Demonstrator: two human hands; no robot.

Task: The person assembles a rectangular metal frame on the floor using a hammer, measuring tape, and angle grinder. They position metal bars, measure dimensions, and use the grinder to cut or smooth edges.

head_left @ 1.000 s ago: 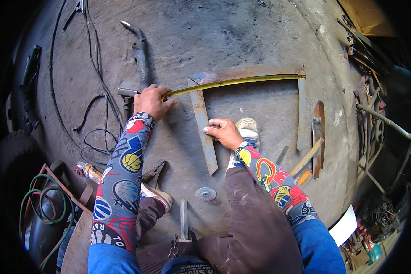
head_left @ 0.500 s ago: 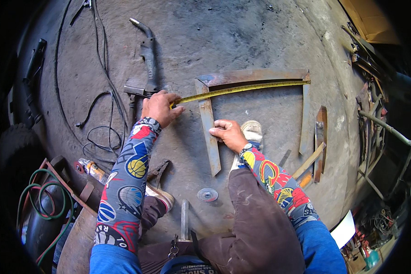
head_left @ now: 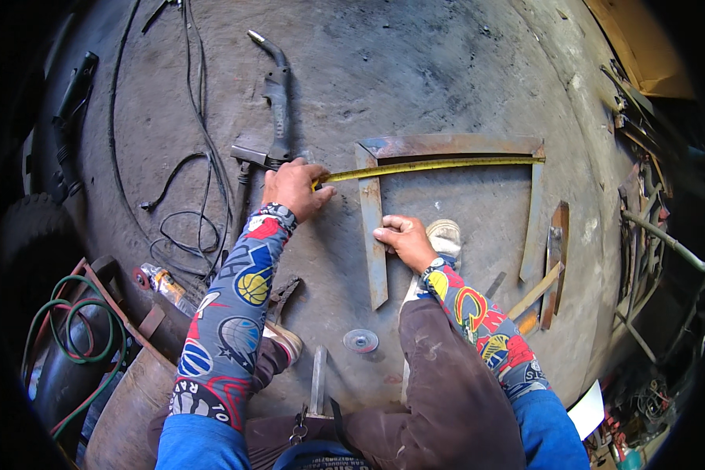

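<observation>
A yellow tape measure (head_left: pixel 439 164) is stretched across a three-sided frame of flat, rusty metal bars (head_left: pixel 454 145). Its blade reaches the frame's right corner. Around the tape's case, left of the frame, my left hand (head_left: pixel 296 189) is closed; the case is mostly hidden under the fingers. My right hand (head_left: pixel 406 240) is pinched at the inner edge of the frame's left leg (head_left: pixel 373 258), its fingertips against the metal. Whether something small is between those fingertips I cannot make out. The frame lies on the concrete floor with its legs toward me.
A welding torch (head_left: pixel 279 102) and a hammer (head_left: pixel 252 155) lie beside my left hand, with black cables (head_left: pixel 204 117) further left. Near my feet are a grinding disc (head_left: pixel 360 341), a clamp (head_left: pixel 284 298) and a square metal bar (head_left: pixel 318 380). Metal offcuts (head_left: pixel 554 258) lie right of the frame.
The whole view has shifted, so the scene appears slightly further right and lower. Both hands and the tape keep nearly the same places against the frame.
</observation>
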